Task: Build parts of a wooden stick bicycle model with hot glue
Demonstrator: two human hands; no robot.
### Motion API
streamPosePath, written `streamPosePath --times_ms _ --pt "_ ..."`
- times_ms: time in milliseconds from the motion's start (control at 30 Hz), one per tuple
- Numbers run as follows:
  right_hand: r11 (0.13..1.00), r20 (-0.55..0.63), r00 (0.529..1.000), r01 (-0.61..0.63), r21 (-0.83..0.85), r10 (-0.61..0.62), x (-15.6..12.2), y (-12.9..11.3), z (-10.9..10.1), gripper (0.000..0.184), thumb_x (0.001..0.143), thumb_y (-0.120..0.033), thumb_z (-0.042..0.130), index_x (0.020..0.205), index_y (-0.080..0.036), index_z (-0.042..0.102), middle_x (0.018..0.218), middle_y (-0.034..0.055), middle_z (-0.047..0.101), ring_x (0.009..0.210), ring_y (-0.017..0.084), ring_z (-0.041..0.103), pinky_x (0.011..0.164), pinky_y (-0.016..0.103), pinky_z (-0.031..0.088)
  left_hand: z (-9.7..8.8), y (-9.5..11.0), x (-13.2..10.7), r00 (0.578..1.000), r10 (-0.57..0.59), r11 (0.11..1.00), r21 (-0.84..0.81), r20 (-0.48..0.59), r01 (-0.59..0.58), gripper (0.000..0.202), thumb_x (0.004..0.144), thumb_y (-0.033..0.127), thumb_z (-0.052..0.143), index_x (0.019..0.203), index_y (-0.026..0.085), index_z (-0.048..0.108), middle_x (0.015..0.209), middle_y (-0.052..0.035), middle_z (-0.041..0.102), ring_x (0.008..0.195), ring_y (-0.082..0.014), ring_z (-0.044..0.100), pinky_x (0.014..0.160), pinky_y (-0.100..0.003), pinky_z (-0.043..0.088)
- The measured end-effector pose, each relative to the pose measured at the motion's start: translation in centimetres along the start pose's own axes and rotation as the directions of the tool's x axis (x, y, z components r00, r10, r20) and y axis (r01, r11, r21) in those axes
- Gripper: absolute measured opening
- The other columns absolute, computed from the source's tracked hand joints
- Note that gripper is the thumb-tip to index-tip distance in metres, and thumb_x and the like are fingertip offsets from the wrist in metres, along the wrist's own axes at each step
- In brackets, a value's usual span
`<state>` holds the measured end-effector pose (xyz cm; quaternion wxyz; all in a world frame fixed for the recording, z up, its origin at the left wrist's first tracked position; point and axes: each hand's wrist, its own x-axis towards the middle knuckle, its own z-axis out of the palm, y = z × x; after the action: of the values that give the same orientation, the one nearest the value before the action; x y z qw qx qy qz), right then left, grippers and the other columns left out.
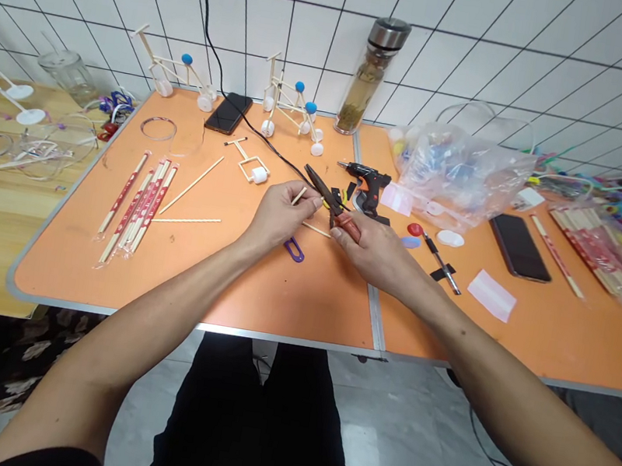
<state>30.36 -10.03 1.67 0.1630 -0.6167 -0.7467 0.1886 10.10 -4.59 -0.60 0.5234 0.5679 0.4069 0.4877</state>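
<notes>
My left hand (281, 215) is closed in a pinch on a short wooden stick (299, 196) above the middle of the orange table (208, 287). My right hand (375, 253) is wrapped round the red handles of a pair of pliers (331, 201), whose dark jaws point up and left towards the stick. A thin wooden stick (316, 229) lies between the hands. A purple clip (295, 249) rests on the table just below my left hand.
Wrapped chopsticks (141, 206) and loose sticks (186, 220) lie at left. A black glue gun (367, 183), two stick models (293, 104), a bottle (371, 77), two phones (228, 113) (520, 246), a plastic bag (461, 178) and bottle caps (415, 229) lie behind.
</notes>
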Motion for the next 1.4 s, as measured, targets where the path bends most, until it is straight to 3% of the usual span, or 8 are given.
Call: streamPosePath --times_ms 367,700,867,1000,1233,1400 --pt "0.988 -0.019 0.997 -0.072 0.135 0.076 -1.0 0.2 0.9 0.032 0.102 -0.050 0.053 0.081 -0.027 0.045 0.078 0.0040 0.063 0.072 0.023 0.054 0.069 0.035 0.034 0.2 0.0 -0.5 1.000 0.001 0.999 0.047 0.028 -0.003 0.018 0.085 0.027 0.078 0.072 0.020 0.068 0.065 0.0021 0.057 0.066 -0.0138 0.047 0.065 -0.028 0.036" --pt "0.986 -0.051 0.991 -0.119 0.115 0.126 -2.2 0.6 0.7 0.029 0.102 -0.047 0.057 0.083 -0.026 0.053 0.079 0.0047 0.069 0.073 0.023 0.059 0.066 0.033 0.034 0.6 -0.4 -0.7 0.996 0.036 0.998 0.047 0.079 -0.040 0.018 0.083 0.031 0.080 0.074 0.020 0.068 0.065 0.0040 0.050 0.064 -0.0132 0.041 0.064 -0.028 0.032" --pt "0.993 -0.018 0.998 -0.063 0.098 0.065 -2.5 0.9 0.0 0.031 0.109 -0.047 0.051 0.107 -0.023 0.071 0.095 0.0108 0.078 0.086 0.029 0.069 0.074 0.035 0.042 0.5 -0.4 -0.6 0.993 0.074 0.997 0.007 0.093 -0.075 0.022 0.083 0.039 0.083 0.077 0.021 0.071 0.064 0.0039 0.052 0.065 -0.0137 0.042 0.066 -0.028 0.034" --pt "0.992 -0.026 0.997 -0.067 0.103 0.070 -2.8 1.7 -0.2 0.037 0.111 -0.046 0.051 0.125 -0.021 0.075 0.107 0.0128 0.082 0.094 0.031 0.073 0.079 0.036 0.045 0.3 -0.2 -0.6 0.988 0.085 0.996 -0.041 0.126 -0.080 0.031 0.084 0.051 0.086 0.085 0.021 0.077 0.067 0.0018 0.060 0.066 -0.0145 0.049 0.067 -0.028 0.038" --pt "0.995 -0.041 0.998 -0.040 0.093 0.044 -2.6 1.3 -0.4 0.031 0.110 -0.042 0.052 0.114 -0.021 0.075 0.107 0.0130 0.082 0.091 0.030 0.072 0.077 0.036 0.045 0.2 0.1 -1.0 0.983 -0.005 0.994 -0.110 0.184 0.025 0.050 0.085 0.072 0.086 0.089 0.023 0.078 0.068 -0.0006 0.062 0.059 -0.0132 0.043 0.056 -0.028 0.029" --pt "0.997 -0.046 0.999 -0.011 0.072 0.014 -2.4 0.8 -0.6 0.027 0.109 -0.042 0.053 0.108 -0.023 0.072 0.103 0.0115 0.081 0.093 0.031 0.073 0.074 0.035 0.042 0.3 0.1 -0.9 0.976 -0.065 0.986 -0.135 0.208 0.095 0.053 0.080 0.073 0.089 0.088 0.023 0.075 0.064 0.0016 0.058 0.055 -0.0112 0.036 0.053 -0.028 0.022"
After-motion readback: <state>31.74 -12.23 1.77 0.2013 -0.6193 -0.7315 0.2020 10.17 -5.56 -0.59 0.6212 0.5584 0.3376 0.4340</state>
